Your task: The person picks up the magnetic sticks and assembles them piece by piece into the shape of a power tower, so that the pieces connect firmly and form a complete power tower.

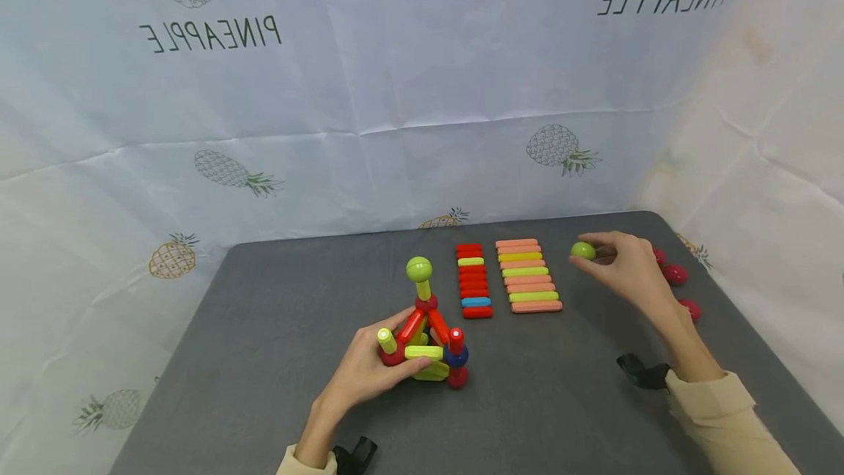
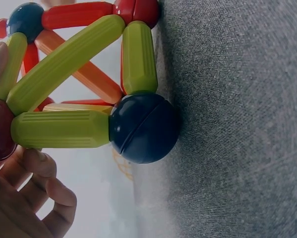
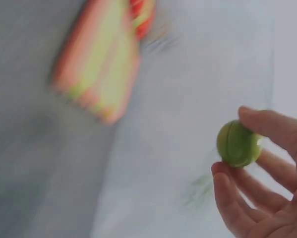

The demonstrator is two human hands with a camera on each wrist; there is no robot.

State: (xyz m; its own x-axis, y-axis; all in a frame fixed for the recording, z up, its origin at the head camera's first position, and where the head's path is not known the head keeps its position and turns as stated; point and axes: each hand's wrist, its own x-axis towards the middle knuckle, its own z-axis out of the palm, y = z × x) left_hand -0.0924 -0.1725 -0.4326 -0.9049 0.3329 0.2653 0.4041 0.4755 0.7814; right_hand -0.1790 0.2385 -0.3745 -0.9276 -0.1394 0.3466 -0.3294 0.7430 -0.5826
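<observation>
Centrally between the table's [image 1: 297, 299] side edges, the head view shows the left hand [image 1: 365, 366], fingers behind and thumb in front, gripping a glossy plastic frame of coloured rods and balls [image 1: 424, 353]. Toward the table's far right corner, the right hand's [image 1: 623, 262] grip is narrow, pinching a small, shiny lime-green ball [image 1: 583, 251]. Left wrist: grooved lime rods [image 2: 61, 129] meet a smooth dark-blue ball [image 2: 144, 128] beside the table's coarse grey weave. Right wrist: thumb and fingertips hold the seamed green ball.
</observation>
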